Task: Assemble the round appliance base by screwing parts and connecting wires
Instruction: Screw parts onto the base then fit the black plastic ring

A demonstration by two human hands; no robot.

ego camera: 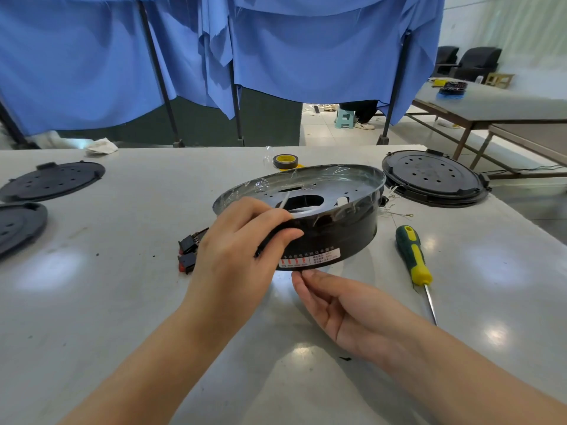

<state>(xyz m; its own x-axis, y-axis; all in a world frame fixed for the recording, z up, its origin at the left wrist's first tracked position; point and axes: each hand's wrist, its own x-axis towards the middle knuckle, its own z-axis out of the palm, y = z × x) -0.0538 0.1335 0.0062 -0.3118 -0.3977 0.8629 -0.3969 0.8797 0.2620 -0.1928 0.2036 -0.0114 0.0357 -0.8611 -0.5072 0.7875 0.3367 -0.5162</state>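
Note:
A black round appliance base (334, 234), wrapped in clear film, is tilted up off the white table (122, 302) at the centre. My left hand (236, 250) grips its near rim, thumb on the outer wall and fingers over the top edge. My right hand (340, 305) lies palm up below it, its fingertips touching the lower edge near a white label (310, 259). A white wire (283, 202) crosses the opening in the base's inner plate. Two black and red switches (187, 253) lie left of the base, partly hidden by my left hand.
A green and yellow screwdriver (412, 259) lies to the right. Thin wires (395, 213) trail behind the base. A black round cover (432, 176) sits at back right, two more covers (52, 180) at left. A tape roll (285, 161) lies behind. Blue curtains hang beyond the table.

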